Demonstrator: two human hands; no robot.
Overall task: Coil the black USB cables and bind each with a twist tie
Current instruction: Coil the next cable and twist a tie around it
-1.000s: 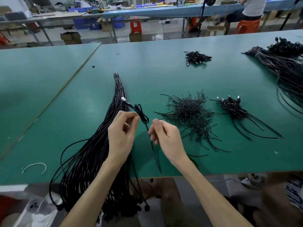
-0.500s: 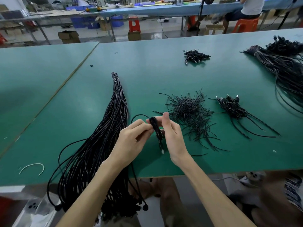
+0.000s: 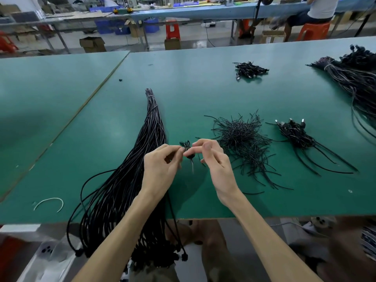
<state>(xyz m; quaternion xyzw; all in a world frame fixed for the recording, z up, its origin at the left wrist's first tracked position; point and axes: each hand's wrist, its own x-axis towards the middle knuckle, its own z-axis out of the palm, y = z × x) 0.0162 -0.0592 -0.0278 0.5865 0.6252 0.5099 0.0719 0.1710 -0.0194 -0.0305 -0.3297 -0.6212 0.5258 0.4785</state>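
Note:
A small coiled black USB cable [image 3: 187, 150] hangs between my two hands above the green table [image 3: 203, 94]. My left hand [image 3: 161, 165] pinches the coil from the left. From the right, my right hand [image 3: 213, 161] pinches it with thumb and forefinger. A loose tail of cable or tie dangles below the coil, blurred. A long bundle of uncoiled black cables [image 3: 140, 159] lies left of my hands and runs off the near table edge. Just right of my hands sits a heap of black twist ties [image 3: 242, 137].
A small pile of coiled cables [image 3: 299, 137] lies right of the ties, another [image 3: 250, 69] farther back. A big cable bundle [image 3: 358, 82] fills the far right. A white curved strip [image 3: 48, 203] lies near the front left edge. A seated person [image 3: 317, 15] works at a far bench.
The cable, half wound a second ago, has been gathered into a tight small coil. Both hands have come together and risen slightly over the table.

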